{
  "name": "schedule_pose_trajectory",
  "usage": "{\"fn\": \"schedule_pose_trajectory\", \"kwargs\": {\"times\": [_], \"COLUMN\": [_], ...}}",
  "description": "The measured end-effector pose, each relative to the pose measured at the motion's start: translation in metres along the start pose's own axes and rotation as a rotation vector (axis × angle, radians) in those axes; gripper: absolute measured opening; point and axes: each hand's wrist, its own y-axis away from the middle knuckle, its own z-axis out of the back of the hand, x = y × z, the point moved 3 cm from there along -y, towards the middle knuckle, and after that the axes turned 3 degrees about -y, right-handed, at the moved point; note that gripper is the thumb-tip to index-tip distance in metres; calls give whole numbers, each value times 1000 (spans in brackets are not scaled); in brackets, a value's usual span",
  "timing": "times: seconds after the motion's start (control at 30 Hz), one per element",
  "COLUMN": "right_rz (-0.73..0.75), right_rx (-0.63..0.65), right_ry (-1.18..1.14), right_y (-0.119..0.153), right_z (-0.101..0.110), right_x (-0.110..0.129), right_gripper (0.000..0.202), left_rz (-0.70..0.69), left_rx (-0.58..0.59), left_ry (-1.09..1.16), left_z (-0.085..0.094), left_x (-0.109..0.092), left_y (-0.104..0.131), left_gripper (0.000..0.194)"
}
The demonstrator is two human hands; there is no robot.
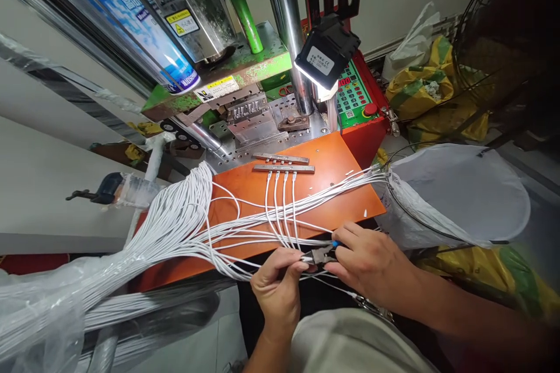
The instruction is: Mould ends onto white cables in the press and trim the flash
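White cable end [307, 259] is in my left hand [280, 288], down near my lap, just below the front edge of the orange board [332, 157]. My left thumb and finger are together, pinching it. My right hand [371, 262] is closed around small pliers [322, 254] with a bit of blue on the handle [336, 243]. The metal nose of the pliers is right by the little white tip. I can't tell if the nose bites it or only sits next to it, because it is too small to see.

So I think I'm at the part where the pliers work on the tip. To me, the next move calls for a still left pinch and a small, careful squeeze with my right hand. The nose should be lined up with the tip, and away from my left fingertips. If I push too hard or go in crooked, I could nick the cable or my skin.

Up on the board, four thin cables [285, 204] go to a metal bar [284, 169], and another bar [280, 158] lies just behind it. A big bunch of cables [175, 215] spreads out to my left.
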Motion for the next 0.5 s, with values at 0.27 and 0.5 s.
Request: {"fn": "schedule_pose_trajectory", "kwargs": {"times": [0.27, 0.5], "right_rz": [8, -32], "right_rx": [-108, -140], "right_ry": [-69, -165], "right_y": [4, 9], "right_z": [-10, -21], "right_x": [5, -3], "right_gripper": [38, 46], "left_rz": [-13, 94], "left_rx": [-3, 58], "left_ry": [-44, -31], "left_z": [-5, -7], "left_x": [-9, -3], "left_y": [-4, -12], "left_gripper": [3, 4]}}
